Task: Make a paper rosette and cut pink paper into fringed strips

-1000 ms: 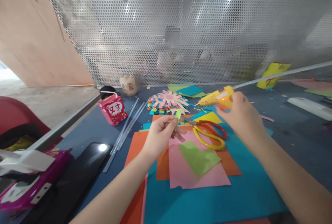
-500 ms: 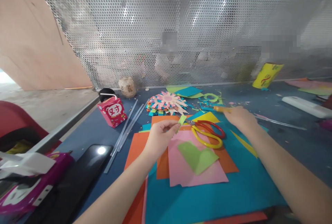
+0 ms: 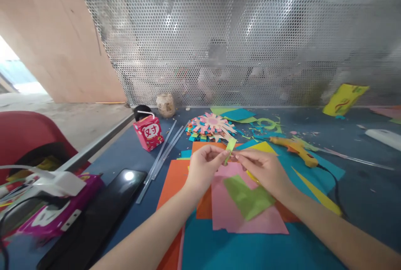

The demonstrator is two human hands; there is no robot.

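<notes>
The right hand moves from the glue gun to a green strip. The left hand pinches it; the right's grip is unclear.

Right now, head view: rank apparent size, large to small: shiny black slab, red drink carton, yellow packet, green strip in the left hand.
1. shiny black slab, helped by nearness to the camera
2. red drink carton and yellow packet: too alike to rank
3. green strip, partly covered
</notes>
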